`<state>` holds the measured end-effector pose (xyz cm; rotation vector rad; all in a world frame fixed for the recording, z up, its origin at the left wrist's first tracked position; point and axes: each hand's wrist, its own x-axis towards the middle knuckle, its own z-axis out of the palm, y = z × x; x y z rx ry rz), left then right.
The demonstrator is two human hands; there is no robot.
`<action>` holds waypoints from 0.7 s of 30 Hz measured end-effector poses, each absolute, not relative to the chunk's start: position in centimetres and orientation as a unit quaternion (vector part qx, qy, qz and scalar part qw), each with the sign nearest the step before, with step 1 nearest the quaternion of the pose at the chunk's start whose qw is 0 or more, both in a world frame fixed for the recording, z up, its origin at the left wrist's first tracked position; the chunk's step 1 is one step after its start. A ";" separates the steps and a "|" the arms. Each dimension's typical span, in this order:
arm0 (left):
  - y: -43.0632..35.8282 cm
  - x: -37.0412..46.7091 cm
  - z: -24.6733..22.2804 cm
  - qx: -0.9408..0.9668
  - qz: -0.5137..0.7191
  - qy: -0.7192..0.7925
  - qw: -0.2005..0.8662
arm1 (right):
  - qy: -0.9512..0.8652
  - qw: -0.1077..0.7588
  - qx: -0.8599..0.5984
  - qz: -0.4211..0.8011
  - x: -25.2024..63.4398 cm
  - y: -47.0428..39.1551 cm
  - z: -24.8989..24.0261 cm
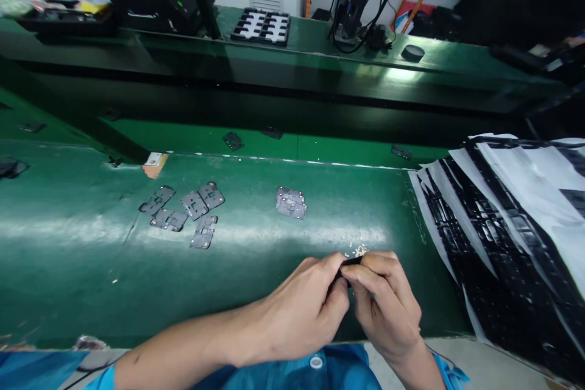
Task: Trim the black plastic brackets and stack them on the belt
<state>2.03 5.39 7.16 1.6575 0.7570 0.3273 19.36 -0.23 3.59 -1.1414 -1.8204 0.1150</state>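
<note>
Close to the bench's front edge, my left hand (308, 308) is closed around a small black plastic part (353, 261). The fingertips of my right hand (388, 301) pinch the same part from the other side. Most of the part is hidden by my fingers. Just beyond it lies a scatter of tiny pale bits (359, 251). Farther back rest two or so overlapping dark grey flat plates (291, 202) with cutouts. To the left several similar loose plates (196, 206) are spread on the green surface.
A tall stack of black moulded parts with white sheets (525, 207) stands at the right. A green conveyor strip (301, 147) carrying a few dark parts runs behind the bench. A green post (82, 116) rises at left. A compartment tray (260, 26) sits on the upper shelf.
</note>
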 end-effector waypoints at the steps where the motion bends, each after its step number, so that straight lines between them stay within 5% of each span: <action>1: 5.4 2.0 7.2 0.716 0.140 0.325 0.602 | -0.745 0.476 -0.465 0.046 19.3 -0.2 3.6; 21: 5.3 2.1 7.0 0.717 0.137 0.337 0.595 | -0.776 0.421 -0.462 0.092 19.8 -0.2 3.8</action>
